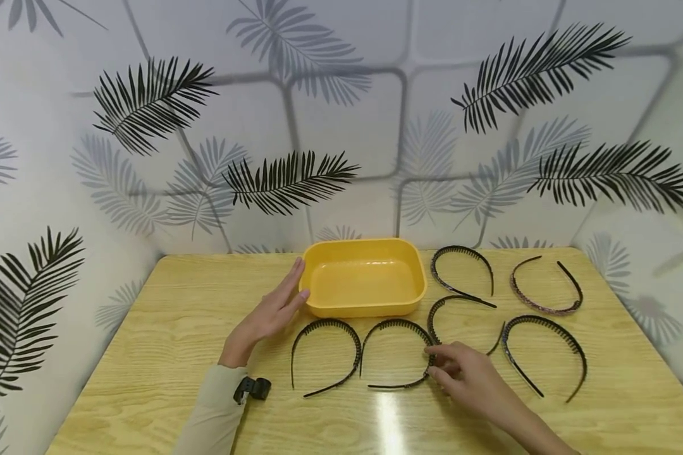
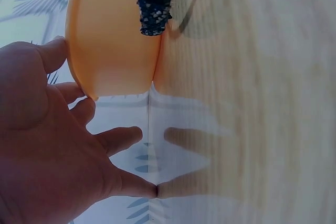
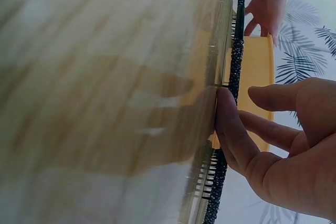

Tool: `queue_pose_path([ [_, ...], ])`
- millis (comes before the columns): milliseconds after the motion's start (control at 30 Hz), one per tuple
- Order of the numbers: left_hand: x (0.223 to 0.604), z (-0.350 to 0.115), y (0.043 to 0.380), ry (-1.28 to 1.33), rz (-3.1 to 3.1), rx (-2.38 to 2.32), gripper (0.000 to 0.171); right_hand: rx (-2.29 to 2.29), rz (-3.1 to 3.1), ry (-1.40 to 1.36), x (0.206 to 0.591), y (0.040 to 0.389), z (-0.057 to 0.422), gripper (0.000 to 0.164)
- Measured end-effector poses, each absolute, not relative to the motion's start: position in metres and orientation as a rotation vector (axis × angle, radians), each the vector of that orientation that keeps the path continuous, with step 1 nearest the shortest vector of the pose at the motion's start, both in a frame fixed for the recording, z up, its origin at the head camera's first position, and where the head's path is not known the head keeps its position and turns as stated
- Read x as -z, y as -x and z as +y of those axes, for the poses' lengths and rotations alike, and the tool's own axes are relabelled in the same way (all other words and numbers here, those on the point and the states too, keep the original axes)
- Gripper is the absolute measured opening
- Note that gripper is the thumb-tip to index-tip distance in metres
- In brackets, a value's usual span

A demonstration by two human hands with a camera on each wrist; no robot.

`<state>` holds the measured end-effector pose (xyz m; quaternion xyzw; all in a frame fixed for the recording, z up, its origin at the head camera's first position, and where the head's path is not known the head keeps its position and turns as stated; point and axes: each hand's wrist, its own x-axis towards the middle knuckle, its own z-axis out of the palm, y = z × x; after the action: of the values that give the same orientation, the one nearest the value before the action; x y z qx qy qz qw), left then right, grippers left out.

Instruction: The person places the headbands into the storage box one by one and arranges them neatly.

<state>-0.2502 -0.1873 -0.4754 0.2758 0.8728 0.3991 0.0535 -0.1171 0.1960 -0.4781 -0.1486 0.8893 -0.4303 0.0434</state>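
Observation:
My left hand (image 1: 270, 313) rests against the left side of the yellow plastic tub (image 1: 364, 311), fingers spread and straight. In the left wrist view its fingertips touch the tub's rim (image 2: 79, 77). My right hand (image 1: 469, 376) reaches down at the right side of a black toothed headband (image 1: 401, 321). Seen from the right wrist, one fingertip meets the table beside a glittery headband (image 3: 236, 66), while the thumb stands off from it. Another headband (image 1: 327, 321) lies to the left, in front of the tub. Just beyond the right hand is a further headband (image 1: 432, 316).
More headbands lie on the right of the wooden table (image 1: 176, 328): a toothed one (image 1: 461, 248) at the back, a pinkish glittery one (image 1: 546, 309), and a toothed one (image 1: 537, 318) at the right front. A leaf-patterned wall (image 1: 347, 126) stands behind the table.

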Motion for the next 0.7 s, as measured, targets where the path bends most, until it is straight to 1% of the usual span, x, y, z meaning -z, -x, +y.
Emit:
queue_pose_path([
  [200, 0.4743, -0.1882, 0.2493, -0.838, 2.639, -1.233, 0.067, 1.260, 2.761, 0.490, 0.4779, 0.1186, 0.1936, 0.024],
  [433, 0.4742, -0.1896, 0.2501, -0.824, 2.653, -1.226, 0.068, 1.157, 2.863, 0.571, 0.4786, 0.1207, 0.1879, 0.022],
  [700, 0.4739, -0.1872, 0.2500, -0.829, 2.636, -1.231, 0.068, 1.208, 2.864, 0.447, 0.4774, 0.1163, 0.1882, 0.013],
])
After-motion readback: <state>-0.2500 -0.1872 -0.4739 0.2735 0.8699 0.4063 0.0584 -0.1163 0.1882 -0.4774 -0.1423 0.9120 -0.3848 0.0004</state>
